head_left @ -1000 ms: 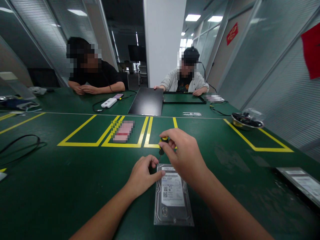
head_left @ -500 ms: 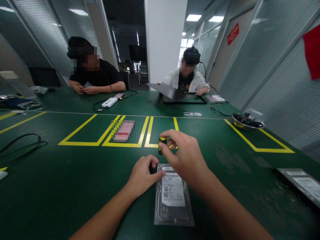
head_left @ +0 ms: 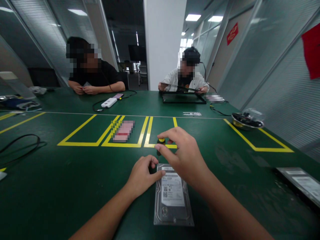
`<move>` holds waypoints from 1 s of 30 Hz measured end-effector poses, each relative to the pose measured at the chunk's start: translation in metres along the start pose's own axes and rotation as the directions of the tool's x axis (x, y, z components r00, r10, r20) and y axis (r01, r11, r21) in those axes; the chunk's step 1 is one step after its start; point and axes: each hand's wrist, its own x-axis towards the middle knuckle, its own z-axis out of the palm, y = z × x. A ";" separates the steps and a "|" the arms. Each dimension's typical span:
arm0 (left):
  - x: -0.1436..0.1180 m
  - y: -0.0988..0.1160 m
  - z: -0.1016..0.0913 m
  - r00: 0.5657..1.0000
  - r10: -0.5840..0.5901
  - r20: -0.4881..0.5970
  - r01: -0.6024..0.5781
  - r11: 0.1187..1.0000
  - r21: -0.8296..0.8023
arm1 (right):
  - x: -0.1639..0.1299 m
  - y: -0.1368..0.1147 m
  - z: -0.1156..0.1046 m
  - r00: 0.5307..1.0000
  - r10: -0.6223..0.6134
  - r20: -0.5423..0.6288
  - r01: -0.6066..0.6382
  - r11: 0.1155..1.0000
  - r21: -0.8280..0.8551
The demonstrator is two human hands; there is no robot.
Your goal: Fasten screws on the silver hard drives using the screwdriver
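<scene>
A silver hard drive [head_left: 172, 200] with a white label lies flat on the green table in front of me. My right hand [head_left: 183, 155] pinches a small black-and-yellow screwdriver [head_left: 160, 145] by its handle, between thumb and fingers. The screwdriver stands nearly upright, its thin shaft reaching down to the drive's far left corner; the tip is hidden by my fingers. My left hand [head_left: 143, 175] grips that same corner, thumb on the drive's top and curled fingers beside the shaft.
Another hard drive [head_left: 301, 183] lies at the right edge. A metal bowl [head_left: 246, 121] holds dark parts. A pinkish blurred phone-like object [head_left: 123, 131] lies between yellow tape lines. Across the table sit two people; one handles a black frame [head_left: 185, 97]. A black cable [head_left: 37, 143] loops at left.
The screwdriver's handle and my right fingertips have shifted slightly left and turned. My left hand stays put. Across the table, the person in white has tilted the flat panel to a thin edge-on view.
</scene>
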 end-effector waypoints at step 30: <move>0.002 0.001 -0.003 1.000 -0.010 0.018 0.010 1.000 -0.013 | 0.000 0.004 0.006 0.997 -0.005 -0.073 0.004 1.000 -0.018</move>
